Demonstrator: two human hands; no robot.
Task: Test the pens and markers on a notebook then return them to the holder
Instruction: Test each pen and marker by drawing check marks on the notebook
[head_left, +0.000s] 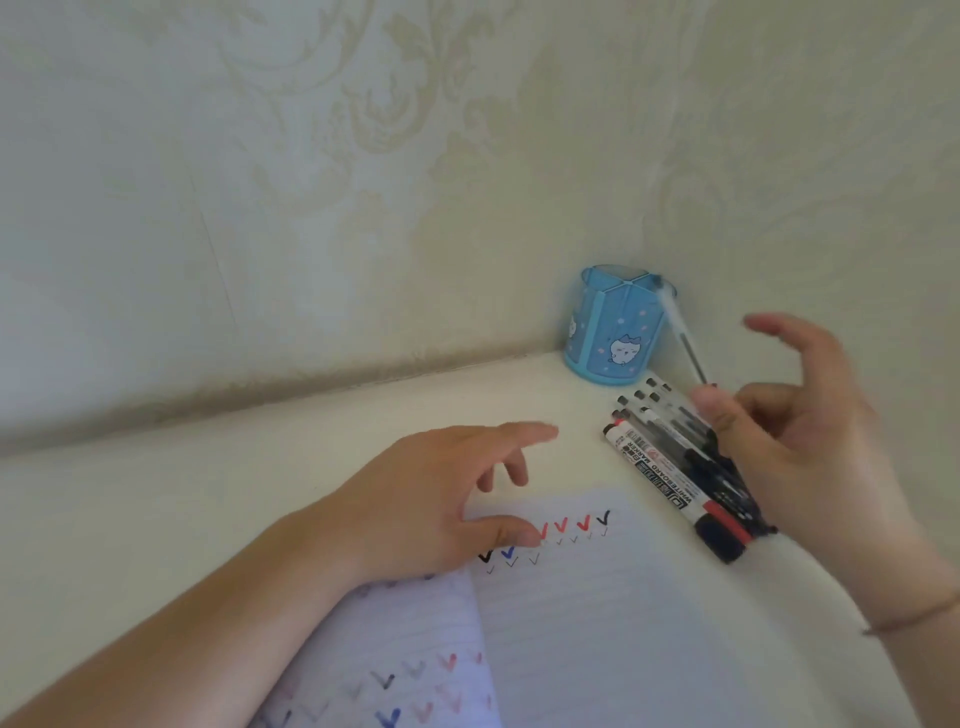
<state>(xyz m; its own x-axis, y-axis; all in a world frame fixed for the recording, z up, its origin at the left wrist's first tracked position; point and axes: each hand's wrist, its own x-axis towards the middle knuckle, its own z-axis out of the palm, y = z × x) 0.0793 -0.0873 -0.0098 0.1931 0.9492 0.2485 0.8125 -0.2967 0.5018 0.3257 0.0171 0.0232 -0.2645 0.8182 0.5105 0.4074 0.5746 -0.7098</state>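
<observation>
A blue pen holder (615, 332) with cartoon prints stands in the far corner of the white table (260, 493). A clear pen (678, 327) slants from the holder's right rim down to my right hand (800, 441). The thumb and a curled finger pinch its lower end, and the other fingers are raised. My left hand (441, 499) lies on the open lined notebook (571, 634), fingers spread, thumb on the page. The page carries red, blue and black tick marks. Several pens and whiteboard markers (670, 462) lie side by side between the notebook and the holder, partly hidden under my right hand.
Patterned wallpaper walls (363, 182) close the table at the back and right, meeting just behind the holder. Bare white tabletop stretches to the left of the notebook. A thin bracelet (914, 618) sits on my right wrist.
</observation>
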